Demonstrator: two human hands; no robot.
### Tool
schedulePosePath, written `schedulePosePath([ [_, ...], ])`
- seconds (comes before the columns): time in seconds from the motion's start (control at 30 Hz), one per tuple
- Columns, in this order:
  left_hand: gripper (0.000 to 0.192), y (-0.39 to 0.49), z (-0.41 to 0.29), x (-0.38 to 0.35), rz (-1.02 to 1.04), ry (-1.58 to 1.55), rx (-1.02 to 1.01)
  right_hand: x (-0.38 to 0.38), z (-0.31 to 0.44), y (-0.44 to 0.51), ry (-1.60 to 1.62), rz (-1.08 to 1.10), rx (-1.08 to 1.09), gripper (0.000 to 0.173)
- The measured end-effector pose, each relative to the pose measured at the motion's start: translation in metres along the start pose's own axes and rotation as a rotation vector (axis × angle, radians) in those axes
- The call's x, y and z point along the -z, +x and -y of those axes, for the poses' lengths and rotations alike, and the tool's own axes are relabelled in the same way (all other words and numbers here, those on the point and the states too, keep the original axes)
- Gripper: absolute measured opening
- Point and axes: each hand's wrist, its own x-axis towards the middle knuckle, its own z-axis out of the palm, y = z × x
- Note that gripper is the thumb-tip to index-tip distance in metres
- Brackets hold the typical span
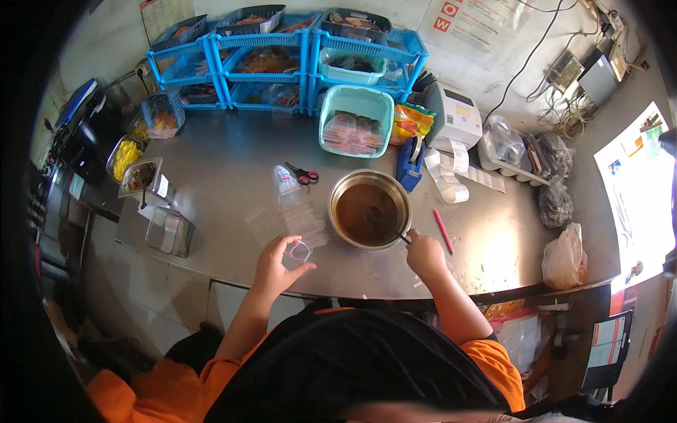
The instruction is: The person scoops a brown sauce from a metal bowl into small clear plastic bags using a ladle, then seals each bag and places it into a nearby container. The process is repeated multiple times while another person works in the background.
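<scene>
My left hand [276,267] holds a small clear zip bag [300,253] between thumb and fingers, its mouth spread into a ring. My right hand [426,255] grips the dark handle [404,239] of a utensil whose head is hidden in brown sauce [362,214]. That sauce fills much of a round steel bowl [333,209], which stands on the steel table [238,158]. Just beyond my left hand lies a fanned pile of flat zip bags [304,218]. Scissors [303,175] with red and black handles rest behind the pile.
Behind the bowl is a mint tub [324,100] of filled sachets [353,132]. A blue tape dispenser [408,166], a label printer [454,113] and a pink pen [443,231] are on the right. Leftward stand steel containers [153,182] and a clear box [170,232]; blue racks [264,76] line the wall.
</scene>
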Motion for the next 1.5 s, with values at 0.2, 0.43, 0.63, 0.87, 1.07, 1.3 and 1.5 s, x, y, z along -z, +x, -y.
schedulePosePath([
  [0.2, 0.057, 0.005, -0.004, 0.002, 0.020, -0.046, 0.054, -0.008, 0.000, 0.044, -0.017, -0.206, 0.090, 0.015],
  [0.43, 0.058, 0.003, -0.003, 0.004, 0.009, -0.069, 0.074, -0.026, 0.022, 0.048, 0.313, -0.267, 0.180, 0.015],
  [0.63, 0.060, -0.003, 0.005, 0.004, 0.008, -0.107, 0.079, -0.040, 0.000, 0.027, 0.569, -0.126, 0.137, 0.015],
  [0.87, 0.068, 0.006, 0.006, -0.009, 0.026, -0.206, 0.068, -0.055, -0.016, 0.006, 1.062, 0.119, -0.167, 0.016],
  [1.07, 0.070, 0.042, 0.002, -0.029, 0.015, -0.314, -0.031, -0.030, -0.020, -0.002, 1.211, 0.099, -0.173, 0.013],
  [1.3, 0.069, 0.087, -0.005, -0.066, -0.006, -0.405, -0.177, 0.000, -0.032, -0.006, 1.183, -0.070, -0.146, 0.013],
  [1.5, 0.069, 0.102, -0.011, -0.093, 0.034, -0.494, -0.114, 0.025, -0.031, -0.011, 1.195, -0.188, -0.150, 0.013],
])
